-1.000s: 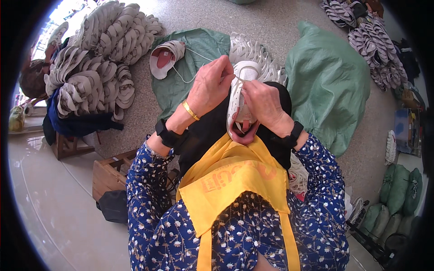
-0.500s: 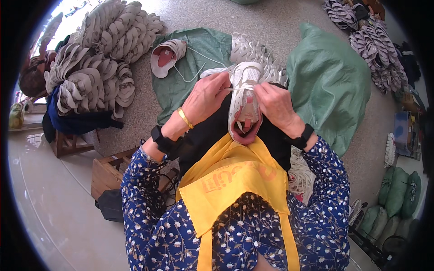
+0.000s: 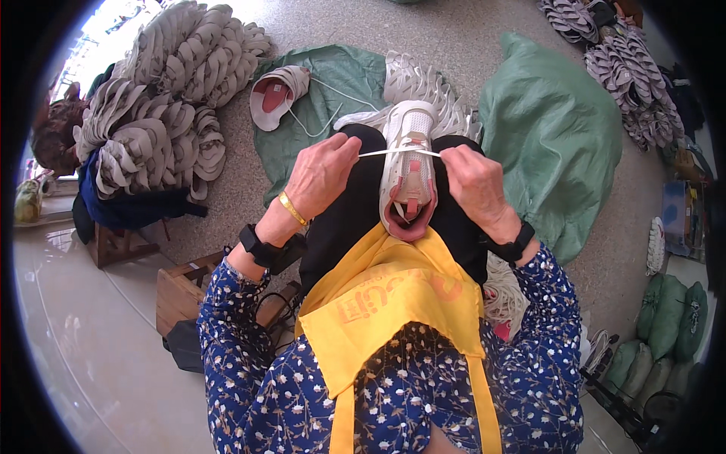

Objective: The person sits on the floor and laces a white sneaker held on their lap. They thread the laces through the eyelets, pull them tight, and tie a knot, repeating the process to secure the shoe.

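Note:
A white and pink sneaker [image 3: 409, 170] rests on my lap between my black-clad knees, its toe pointing away and its pink-lined opening toward me. White shoelace [image 3: 370, 153] is stretched taut sideways across the tongue. My left hand [image 3: 321, 172] is closed on one lace end, left of the shoe. On the other side, my right hand [image 3: 476, 185] pinches the opposite end. The lace crosses near the middle of the shoe; the exact form of the crossing is too small to make out. A yellow apron [image 3: 393, 295] lies under the heel.
Another sneaker [image 3: 277, 98] with loose laces lies on a green sheet [image 3: 333, 64] ahead. Several white shoes [image 3: 420, 79] stand in a row beyond my knees. A full green sack [image 3: 552, 144] is at the right. Stacked shoe uppers [image 3: 151, 136] fill the left, near a wooden stool [image 3: 178, 299].
Both hands have moved apart, away from the shoe, drawing the lace tight to either side. The sneaker stays in place on my lap.

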Motion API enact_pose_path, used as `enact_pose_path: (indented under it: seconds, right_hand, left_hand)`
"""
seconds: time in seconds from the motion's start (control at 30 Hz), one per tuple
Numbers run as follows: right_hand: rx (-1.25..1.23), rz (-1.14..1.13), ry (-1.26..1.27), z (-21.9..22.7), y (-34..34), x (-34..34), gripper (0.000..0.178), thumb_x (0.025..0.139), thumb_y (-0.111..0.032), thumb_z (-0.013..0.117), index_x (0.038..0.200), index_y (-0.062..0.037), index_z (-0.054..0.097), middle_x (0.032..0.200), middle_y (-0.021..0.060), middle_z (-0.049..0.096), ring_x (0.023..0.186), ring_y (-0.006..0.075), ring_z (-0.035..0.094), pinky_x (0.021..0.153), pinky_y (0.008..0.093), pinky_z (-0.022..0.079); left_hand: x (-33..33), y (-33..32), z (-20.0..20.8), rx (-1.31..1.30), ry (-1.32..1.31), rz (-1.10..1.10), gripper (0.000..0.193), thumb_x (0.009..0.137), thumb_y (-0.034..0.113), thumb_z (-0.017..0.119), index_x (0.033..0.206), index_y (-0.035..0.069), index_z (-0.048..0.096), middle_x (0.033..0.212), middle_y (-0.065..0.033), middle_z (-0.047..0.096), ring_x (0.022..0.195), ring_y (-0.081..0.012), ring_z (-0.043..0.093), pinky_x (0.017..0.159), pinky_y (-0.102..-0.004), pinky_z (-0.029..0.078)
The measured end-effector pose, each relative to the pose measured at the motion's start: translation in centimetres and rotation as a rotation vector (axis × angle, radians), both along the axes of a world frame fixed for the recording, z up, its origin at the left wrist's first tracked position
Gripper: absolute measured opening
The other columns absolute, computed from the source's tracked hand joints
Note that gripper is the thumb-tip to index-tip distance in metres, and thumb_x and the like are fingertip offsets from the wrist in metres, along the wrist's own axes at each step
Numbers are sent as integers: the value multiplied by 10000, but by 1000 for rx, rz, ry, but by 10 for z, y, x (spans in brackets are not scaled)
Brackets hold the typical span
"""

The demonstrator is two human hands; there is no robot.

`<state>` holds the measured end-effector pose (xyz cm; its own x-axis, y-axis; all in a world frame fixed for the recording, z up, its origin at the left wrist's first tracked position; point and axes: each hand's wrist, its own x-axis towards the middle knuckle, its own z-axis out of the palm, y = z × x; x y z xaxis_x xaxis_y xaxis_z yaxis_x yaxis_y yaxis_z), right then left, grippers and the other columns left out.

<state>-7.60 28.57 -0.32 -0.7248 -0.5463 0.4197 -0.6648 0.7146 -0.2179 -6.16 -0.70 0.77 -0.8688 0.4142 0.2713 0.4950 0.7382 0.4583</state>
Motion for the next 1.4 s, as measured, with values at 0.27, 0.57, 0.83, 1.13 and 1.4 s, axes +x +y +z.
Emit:
enact_pose_path:
  seconds: [0.27,0.57,0.83,1.13,1.4]
  right_hand:
    - [-221,-206,-135,13,51,26,52,909,-31,674,960,-43,672,913,120,687,786,311,694,640,375,539]
    - [-308,-629,-243,-3,172,62,69,928,-25,685,994,-23,705,775,61,650,645,109,570,605,289,473]
    - [-573,-806,-456,-78,289,92,92,1005,-34,602,1072,-37,665,820,12,650,544,26,498,454,196,393]
    - [-465,-863,-400,-98,353,95,114,987,-37,607,1074,-28,681,878,82,730,626,78,626,434,238,429]
    - [-409,-1118,-571,-83,372,97,111,978,-22,593,1049,-23,678,870,77,737,658,108,671,455,257,487]
  left_hand:
    - [21,-28,-7,18,-64,111,139,848,8,664,872,13,527,915,-156,527,837,-401,589,698,-454,484]
    - [37,-110,-24,-106,79,388,127,810,-2,668,849,18,549,901,-154,541,913,-363,562,765,-455,480]
    - [48,-223,-40,-58,89,661,115,855,46,657,864,16,547,715,-142,570,668,-329,584,632,-415,463]
    - [65,-304,-25,6,24,956,77,852,89,662,876,37,610,672,-143,615,647,-315,648,612,-410,500]
    - [75,-333,-31,13,62,1042,76,850,88,652,893,30,628,692,-139,632,657,-299,658,634,-404,517]
